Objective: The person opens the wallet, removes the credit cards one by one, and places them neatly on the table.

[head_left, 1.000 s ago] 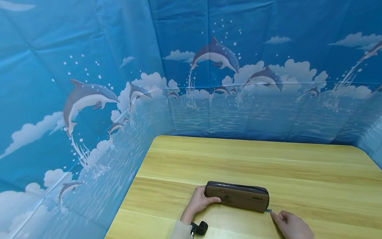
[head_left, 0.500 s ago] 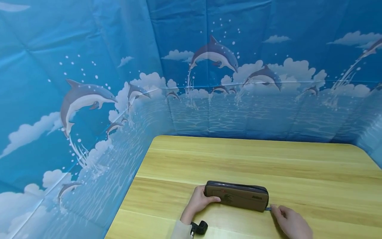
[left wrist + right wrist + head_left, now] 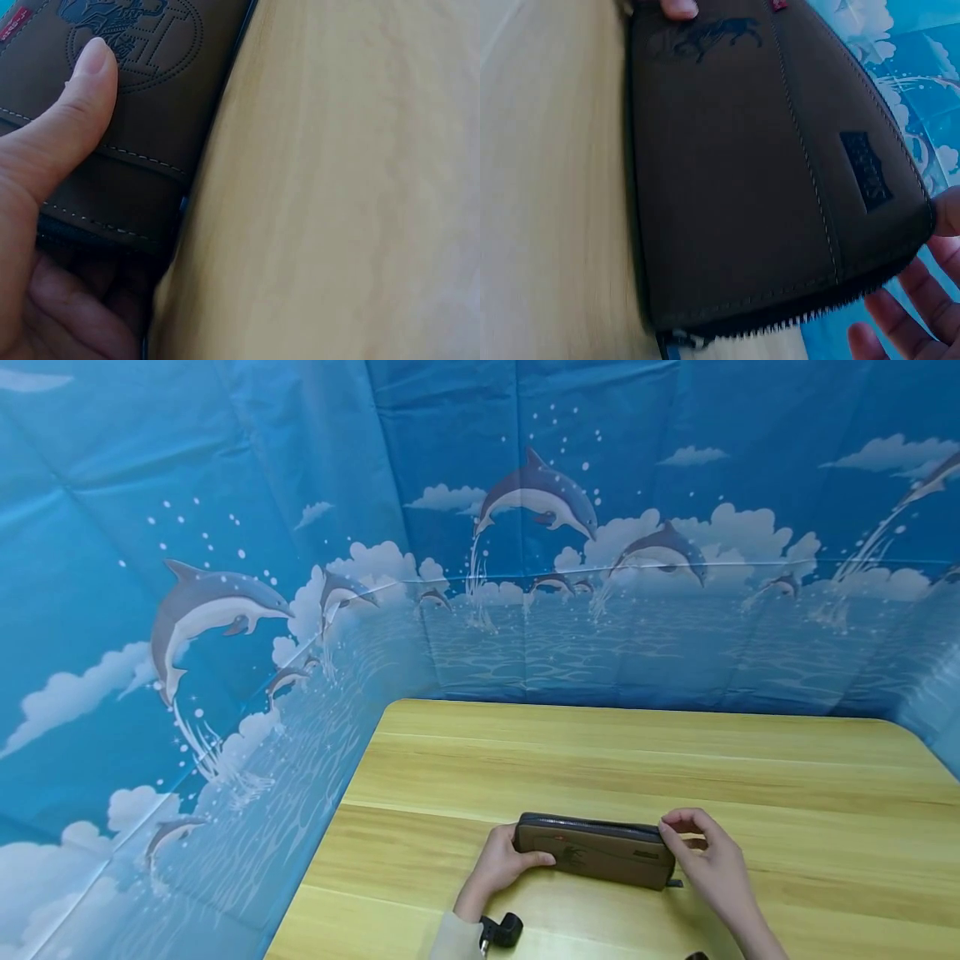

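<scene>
A brown zip-around wallet (image 3: 600, 853) stands on its long edge on the table, with an embossed design and a small red tag on its front. My left hand (image 3: 504, 862) grips its left end, thumb (image 3: 79, 105) flat on the front and fingers behind it. My right hand (image 3: 708, 860) pinches the upper right corner between thumb and fingertips. In the right wrist view the other fingers (image 3: 900, 322) spread below that corner. The zipper pull (image 3: 673, 883) hangs free at the lower right corner, and zipper teeth (image 3: 780, 324) show bare along that end.
The pale wooden table (image 3: 600, 752) reaches back to a blue sheet (image 3: 600, 643) printed with dolphins, which also runs along the left side. A black wrist camera (image 3: 504, 930) is strapped to my left wrist.
My right hand has let go of the zipper pull at the lower corner and moved up to the wallet's upper right corner. The left hand and the wallet have stayed nearly still.
</scene>
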`<state>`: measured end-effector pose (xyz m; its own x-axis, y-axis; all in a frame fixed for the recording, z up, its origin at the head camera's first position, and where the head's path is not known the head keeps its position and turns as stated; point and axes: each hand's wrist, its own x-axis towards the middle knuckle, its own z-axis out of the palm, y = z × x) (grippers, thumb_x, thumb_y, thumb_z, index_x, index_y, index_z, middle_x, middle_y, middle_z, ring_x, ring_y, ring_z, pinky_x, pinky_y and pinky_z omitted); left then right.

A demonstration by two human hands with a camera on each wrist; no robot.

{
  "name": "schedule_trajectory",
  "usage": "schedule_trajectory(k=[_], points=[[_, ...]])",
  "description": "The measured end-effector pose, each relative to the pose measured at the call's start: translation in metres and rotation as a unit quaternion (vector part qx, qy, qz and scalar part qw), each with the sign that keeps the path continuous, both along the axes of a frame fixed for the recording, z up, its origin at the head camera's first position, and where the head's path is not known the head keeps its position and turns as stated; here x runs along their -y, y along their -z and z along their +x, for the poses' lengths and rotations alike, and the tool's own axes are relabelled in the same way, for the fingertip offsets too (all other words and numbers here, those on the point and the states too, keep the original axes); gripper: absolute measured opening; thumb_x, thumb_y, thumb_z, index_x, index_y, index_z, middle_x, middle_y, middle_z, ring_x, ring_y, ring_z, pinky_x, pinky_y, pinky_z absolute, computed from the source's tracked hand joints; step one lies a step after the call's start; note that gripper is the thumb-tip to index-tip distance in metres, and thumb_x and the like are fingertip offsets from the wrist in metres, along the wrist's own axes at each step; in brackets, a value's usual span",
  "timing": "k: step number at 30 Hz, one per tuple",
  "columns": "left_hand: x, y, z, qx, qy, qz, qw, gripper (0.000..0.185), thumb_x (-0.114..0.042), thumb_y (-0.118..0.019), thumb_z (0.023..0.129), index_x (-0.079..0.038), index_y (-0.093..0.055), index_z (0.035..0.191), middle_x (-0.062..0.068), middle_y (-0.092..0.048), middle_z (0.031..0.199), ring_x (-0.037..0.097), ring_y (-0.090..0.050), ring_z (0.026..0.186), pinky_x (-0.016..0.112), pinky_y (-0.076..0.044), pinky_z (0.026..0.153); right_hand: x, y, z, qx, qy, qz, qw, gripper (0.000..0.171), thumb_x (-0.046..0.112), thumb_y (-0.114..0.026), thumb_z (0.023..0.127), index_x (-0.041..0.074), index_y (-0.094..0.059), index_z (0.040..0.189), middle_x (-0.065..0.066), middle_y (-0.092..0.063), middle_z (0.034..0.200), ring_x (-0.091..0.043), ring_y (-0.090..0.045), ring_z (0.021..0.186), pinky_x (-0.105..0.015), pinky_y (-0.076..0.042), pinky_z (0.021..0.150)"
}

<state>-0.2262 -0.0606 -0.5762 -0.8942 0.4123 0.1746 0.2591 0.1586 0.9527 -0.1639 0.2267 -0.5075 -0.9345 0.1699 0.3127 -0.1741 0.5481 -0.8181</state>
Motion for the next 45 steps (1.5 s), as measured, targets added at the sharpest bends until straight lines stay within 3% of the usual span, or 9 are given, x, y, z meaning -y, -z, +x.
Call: schedule_trajectory(k=[8, 13, 19, 25, 32, 38, 45], points=[[-0.001, 0.0, 0.0, -0.005, 0.004, 0.005, 1.0, 0.023, -0.013, -0.08, 0.075, -0.008, -0.073, 0.096, -0.003, -0.071, 0.088, 0.009, -0.065, 0.079, 0.028, -0.051, 0.073, 0.001, 0.005, -0.002, 0.039, -0.061, -0.054, 0.996, 0.015, 0.02, -0.066, 0.091, 0.006, -0.065, 0.096, -0.006, -0.064, 0.099, -0.006, -0.056, 0.089, -0.017, -0.042, 0.075], [-0.001, -0.001, 0.0, 0.003, 0.001, 0.001, 1.0, 0.023, -0.014, -0.081, 0.074, -0.01, -0.073, 0.096, -0.005, -0.071, 0.087, 0.009, -0.065, 0.079, 0.028, -0.051, 0.074, -0.002, 0.009, -0.001, 0.06, -0.077, -0.078, 0.992, 0.017, 0.022, -0.065, 0.092, 0.006, -0.065, 0.097, -0.006, -0.064, 0.106, -0.007, -0.055, 0.092, -0.018, -0.043, 0.076], [-0.001, -0.001, 0.0, 0.004, 0.004, 0.001, 1.0, 0.024, -0.013, -0.081, 0.074, -0.011, -0.073, 0.096, -0.006, -0.071, 0.087, 0.009, -0.066, 0.079, 0.028, -0.051, 0.074, -0.004, 0.01, -0.001, 0.067, -0.075, -0.066, 0.993, 0.018, 0.024, -0.065, 0.091, 0.008, -0.067, 0.098, -0.004, -0.065, 0.106, -0.007, -0.055, 0.092, -0.018, -0.043, 0.076], [-0.001, -0.001, 0.0, -0.005, -0.003, -0.003, 1.0, 0.024, -0.011, -0.081, 0.074, -0.01, -0.072, 0.096, -0.006, -0.071, 0.087, 0.008, -0.064, 0.078, 0.028, -0.05, 0.073, -0.005, 0.006, -0.001, 0.101, -0.081, -0.052, 0.99, 0.029, 0.034, -0.064, 0.091, 0.01, -0.066, 0.109, -0.003, -0.062, 0.11, -0.005, -0.053, 0.096, -0.02, -0.043, 0.078], [-0.002, -0.015, 0.008, -0.03, -0.01, -0.003, 0.9995, 0.022, -0.006, -0.08, 0.074, -0.004, -0.071, 0.093, -0.002, -0.07, 0.084, 0.005, -0.062, 0.074, 0.027, -0.05, 0.069, -0.007, 0.002, -0.001, 0.113, -0.1, -0.045, 0.988, 0.032, 0.033, -0.063, 0.092, 0.01, -0.064, 0.114, -0.004, -0.059, 0.116, -0.005, -0.05, 0.099, -0.023, -0.045, 0.079], [0.0, -0.002, 0.002, -0.005, -0.011, -0.02, 0.9997, 0.027, -0.012, -0.083, 0.072, -0.007, -0.07, 0.096, -0.005, -0.07, 0.085, 0.006, -0.062, 0.075, 0.026, -0.049, 0.073, -0.008, 0.001, -0.001, 0.12, -0.11, -0.042, 0.986, 0.034, 0.032, -0.064, 0.092, 0.009, -0.062, 0.117, -0.006, -0.057, 0.12, -0.005, -0.048, 0.102, -0.025, -0.045, 0.079], [0.004, -0.002, 0.001, -0.017, 0.005, -0.04, 0.9991, 0.038, -0.02, -0.084, 0.073, -0.014, -0.068, 0.107, -0.008, -0.069, 0.094, 0.008, -0.062, 0.087, 0.028, -0.046, 0.083, -0.009, 0.004, 0.001, 0.114, -0.119, -0.052, 0.985, 0.037, 0.029, -0.067, 0.09, 0.008, -0.06, 0.12, -0.008, -0.056, 0.123, -0.005, -0.048, 0.103, -0.025, -0.045, 0.079]])
